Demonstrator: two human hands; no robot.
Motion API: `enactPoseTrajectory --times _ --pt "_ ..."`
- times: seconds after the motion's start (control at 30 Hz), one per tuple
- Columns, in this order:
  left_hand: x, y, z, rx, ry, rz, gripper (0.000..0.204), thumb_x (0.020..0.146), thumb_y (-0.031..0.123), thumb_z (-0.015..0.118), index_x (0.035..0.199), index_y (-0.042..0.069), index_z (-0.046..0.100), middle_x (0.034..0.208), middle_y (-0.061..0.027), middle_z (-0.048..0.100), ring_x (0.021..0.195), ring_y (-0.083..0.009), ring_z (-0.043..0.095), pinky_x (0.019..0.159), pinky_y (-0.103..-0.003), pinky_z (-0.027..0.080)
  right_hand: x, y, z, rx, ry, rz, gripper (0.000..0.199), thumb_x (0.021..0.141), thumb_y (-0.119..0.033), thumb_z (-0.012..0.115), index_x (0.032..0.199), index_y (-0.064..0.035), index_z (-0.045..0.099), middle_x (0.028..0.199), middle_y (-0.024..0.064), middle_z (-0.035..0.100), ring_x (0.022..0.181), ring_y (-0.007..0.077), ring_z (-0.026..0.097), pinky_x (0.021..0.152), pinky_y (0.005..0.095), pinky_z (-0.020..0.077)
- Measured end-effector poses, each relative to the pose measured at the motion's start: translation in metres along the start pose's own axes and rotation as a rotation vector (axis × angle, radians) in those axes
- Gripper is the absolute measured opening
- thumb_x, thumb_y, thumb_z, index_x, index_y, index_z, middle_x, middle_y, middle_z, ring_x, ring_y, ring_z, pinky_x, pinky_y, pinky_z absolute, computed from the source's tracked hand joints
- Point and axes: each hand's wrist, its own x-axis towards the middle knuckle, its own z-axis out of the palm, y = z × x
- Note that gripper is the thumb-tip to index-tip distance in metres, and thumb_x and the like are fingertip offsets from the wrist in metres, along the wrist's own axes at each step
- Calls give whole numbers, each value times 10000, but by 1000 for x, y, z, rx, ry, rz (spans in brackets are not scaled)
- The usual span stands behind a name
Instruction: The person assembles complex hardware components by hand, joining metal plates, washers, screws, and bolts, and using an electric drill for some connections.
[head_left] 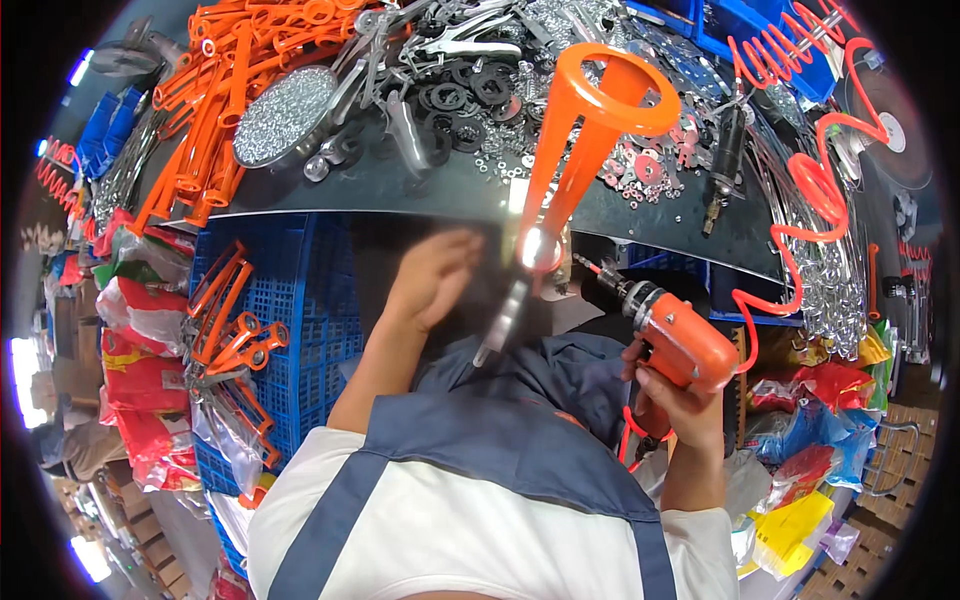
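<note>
Cluttered with orange handles and washers, your table (pixel 420 190) lies beyond both hands. Your left hand (pixel 432 275) hangs loose and blurred, just left of the orange funnel-shaped tool (pixel 590 130). Your right hand (pixel 680 400) grips an orange pneumatic screwdriver (pixel 675 335), tip toward that tool.

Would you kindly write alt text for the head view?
A person's right hand grips an orange power screwdriver beside an orange funnel-shaped plastic part, while the blurred left hand hovers open below a workbench strewn with washers and orange parts.
</note>
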Motion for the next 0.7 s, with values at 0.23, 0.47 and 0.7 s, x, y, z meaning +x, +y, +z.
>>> enactPoseTrajectory --times 0.23,0.47,0.7 --pt "-28 -5 -3 -149 38 -67 279 943 150 483 1111 -64 545 855 -121 634 673 -124 555 605 -215 452 -3 12 9 40 -127 1 386 768 106 596 1141 35 530 867 114 631 691 129 620 500 230 489" --pt "-44 12 15 -390 -292 -286 302 975 195 456 999 -94 540 611 3 460 483 -50 417 459 -159 352 -1 -1 29 128 -213 115 278 735 101 599 1004 33 601 818 98 641 561 115 589 481 226 473" --pt "-44 7 0 -67 -125 -180 140 846 21 542 955 -57 580 750 -41 535 648 -112 508 541 -204 398 4 3 30 81 -325 128 517 737 12 683 1215 26 488 933 162 604 785 225 614 675 342 511"
